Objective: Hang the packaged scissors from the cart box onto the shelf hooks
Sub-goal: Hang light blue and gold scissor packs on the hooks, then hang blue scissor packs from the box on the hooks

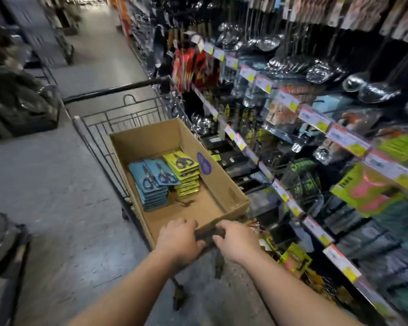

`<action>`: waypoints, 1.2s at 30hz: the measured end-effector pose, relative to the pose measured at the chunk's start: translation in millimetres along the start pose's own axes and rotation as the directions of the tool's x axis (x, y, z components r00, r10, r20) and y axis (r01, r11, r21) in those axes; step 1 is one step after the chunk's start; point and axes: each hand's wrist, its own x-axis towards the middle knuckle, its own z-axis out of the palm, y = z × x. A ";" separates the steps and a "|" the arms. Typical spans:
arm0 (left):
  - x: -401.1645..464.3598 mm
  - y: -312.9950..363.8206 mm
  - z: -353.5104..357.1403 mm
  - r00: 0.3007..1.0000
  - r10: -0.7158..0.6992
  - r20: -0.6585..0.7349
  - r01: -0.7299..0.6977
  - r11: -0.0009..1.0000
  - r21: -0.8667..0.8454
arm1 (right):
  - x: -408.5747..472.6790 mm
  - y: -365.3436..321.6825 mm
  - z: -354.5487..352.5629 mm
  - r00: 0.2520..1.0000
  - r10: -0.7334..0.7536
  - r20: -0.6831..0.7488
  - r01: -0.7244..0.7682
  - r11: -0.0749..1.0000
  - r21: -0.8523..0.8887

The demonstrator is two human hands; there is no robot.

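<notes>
An open cardboard box point(224, 184) lies on a black wire cart point(118, 118) in a shop aisle. Inside it stand two stacks of packaged scissors: blue packs point(151, 182) on the left and yellow-green packs point(184, 171) on the right. My left hand point(178, 241) and my right hand point(236, 241) both grip the cart's dark handle bar at the box's near edge. The shelf hooks point(299, 142) on the right carry packaged kitchen tools, blurred by motion.
The shelving with price tags point(316, 118) runs close along the cart's right side, with ladles point(377, 90) hanging higher up. Dark bagged goods point(17, 100) and another display point(3, 241) stand on the left. Grey floor point(64, 184) stretches ahead down the aisle.
</notes>
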 end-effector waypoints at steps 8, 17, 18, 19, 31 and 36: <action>23.8 -80.9 -26.8 0.996 -0.083 -0.039 0.082 0.996 -0.028 | 48.3 -73.5 1.5 0.998 -0.024 0.062 0.024 1.000 0.008; 49.5 -102.8 -32.3 0.992 -0.112 -0.062 0.110 0.993 -0.034 | 85.5 -99.7 2.3 0.996 -0.043 0.079 0.045 0.999 -0.024; 53.8 -104.8 -33.1 0.991 -0.121 -0.063 0.119 0.992 -0.034 | 91.6 -101.9 2.1 0.995 -0.053 0.085 0.055 0.998 -0.027; 58.2 -106.7 -34.3 0.989 -0.131 -0.062 0.129 0.991 -0.035 | 98.3 -104.0 1.8 0.994 -0.064 0.087 0.067 0.997 -0.029; 160.5 -121.1 -60.6 0.961 -0.274 -0.032 0.271 0.960 -0.071 | 227.9 -123.1 -21.6 0.970 -0.184 0.160 0.192 0.980 -0.041; 217.2 -127.7 -65.7 0.924 -0.381 -0.014 0.375 0.915 -0.149 | 287.7 -123.0 -23.1 0.960 -0.199 0.199 0.211 0.976 -0.044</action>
